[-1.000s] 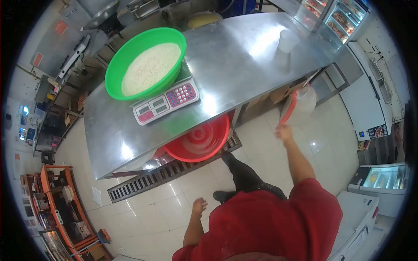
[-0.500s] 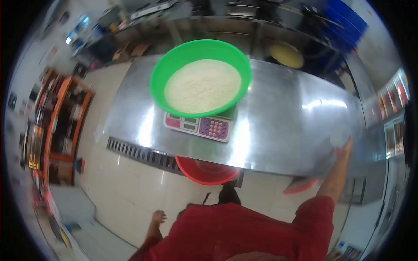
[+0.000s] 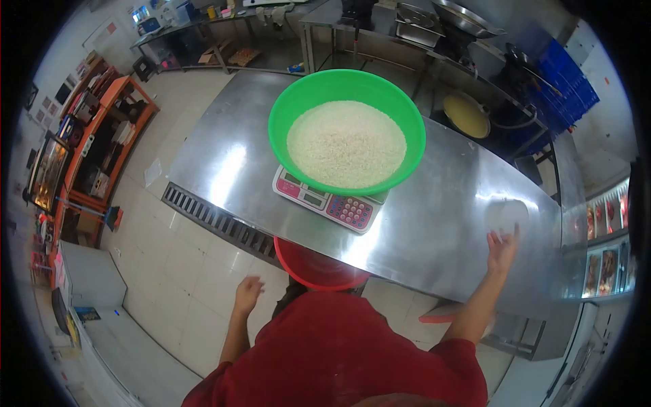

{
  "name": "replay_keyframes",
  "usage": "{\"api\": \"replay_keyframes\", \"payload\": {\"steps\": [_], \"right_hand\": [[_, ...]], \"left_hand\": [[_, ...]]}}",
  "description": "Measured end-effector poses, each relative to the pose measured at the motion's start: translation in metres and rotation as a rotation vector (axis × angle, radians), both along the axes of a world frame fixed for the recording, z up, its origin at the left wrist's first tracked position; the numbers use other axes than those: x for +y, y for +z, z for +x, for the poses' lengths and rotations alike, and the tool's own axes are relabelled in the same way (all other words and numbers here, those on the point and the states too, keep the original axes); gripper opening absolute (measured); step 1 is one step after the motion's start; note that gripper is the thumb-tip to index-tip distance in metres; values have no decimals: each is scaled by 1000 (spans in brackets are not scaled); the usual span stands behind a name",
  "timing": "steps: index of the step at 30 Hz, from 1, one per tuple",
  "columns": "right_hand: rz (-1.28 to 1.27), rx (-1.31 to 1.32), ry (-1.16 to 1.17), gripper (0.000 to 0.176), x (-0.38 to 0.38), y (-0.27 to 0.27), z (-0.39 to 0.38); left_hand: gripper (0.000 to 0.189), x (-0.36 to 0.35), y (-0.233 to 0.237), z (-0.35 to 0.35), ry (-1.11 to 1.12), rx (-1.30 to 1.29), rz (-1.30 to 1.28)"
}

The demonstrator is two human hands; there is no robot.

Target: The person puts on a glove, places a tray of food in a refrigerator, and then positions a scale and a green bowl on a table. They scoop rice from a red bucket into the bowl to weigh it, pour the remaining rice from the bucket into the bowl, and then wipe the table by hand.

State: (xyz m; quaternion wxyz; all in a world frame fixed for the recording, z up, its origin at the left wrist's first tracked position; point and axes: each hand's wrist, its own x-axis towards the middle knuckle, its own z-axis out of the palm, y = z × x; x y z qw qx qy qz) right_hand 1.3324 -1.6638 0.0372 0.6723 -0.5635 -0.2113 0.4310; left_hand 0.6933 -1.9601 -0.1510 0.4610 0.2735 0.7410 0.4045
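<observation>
A pale, see-through round dish (image 3: 508,213) is over the right part of the steel table. My right hand (image 3: 502,251) has its fingertips at the dish's near edge, one finger stretched along it and the others bent. My left hand (image 3: 248,294) hangs over the floor to the left of my body, fingers loosely bent and apart, with nothing in it. A large green basin (image 3: 281,112) of white grains that look like rice (image 3: 347,144) rests on a pink and white digital scale (image 3: 325,203), out of reach of both hands.
The steel table (image 3: 434,224) spans the middle. Under its front edge sits a red basin (image 3: 315,268), close to my body. A floor drain grate (image 3: 217,217) runs at the left. Behind are a metal pan (image 3: 468,20), a pot of yellowish contents (image 3: 466,115) and blue crates (image 3: 559,85).
My right hand has come inward from the table's right end, and the pale dish has shifted with it. My left hand is raised a little. The view has turned; basin and scale stay put.
</observation>
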Motion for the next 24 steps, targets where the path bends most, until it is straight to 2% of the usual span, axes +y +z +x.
{"api": "replay_keyframes", "payload": {"steps": [1,3,4,6,8,9,10,12,13,15,19,21,22,24], "right_hand": [[16,-44,144,85,-12,18,-27],[30,-143,402,90,-33,52,-93],[-24,-100,565,90,-48,54,-136],[-120,-12,850,88,-69,48,-203],[-207,84,1043,84,-88,47,-248],[-234,127,1100,84,-97,52,-269],[-216,106,1096,84,-101,47,-275],[-97,499,1132,79,-111,27,-281],[-91,493,1122,79,-116,26,-284],[-77,619,1106,84,-126,28,-289],[38,659,1055,93,-133,41,-299],[41,494,970,92,-126,51,-295],[34,303,887,92,-119,60,-291],[85,-158,706,89,-97,97,-292]], "left_hand": [[33,39,48,15,-1,-140,83],[41,105,113,35,-217,-293,322],[60,130,125,32,-425,-284,249],[91,178,211,77,-801,-51,533],[116,196,228,97,-1010,433,797],[116,202,232,100,-1002,437,828],[118,204,233,103,-1051,345,827],[122,206,229,99,-1096,184,768],[122,207,225,98,-1106,181,776],[126,206,214,98,-1032,-65,812],[128,212,198,115,-1008,-126,953],[122,217,201,117,-970,-138,1018],[122,219,201,112,-981,-142,1018],[109,224,203,97,-849,42,1058]]}}
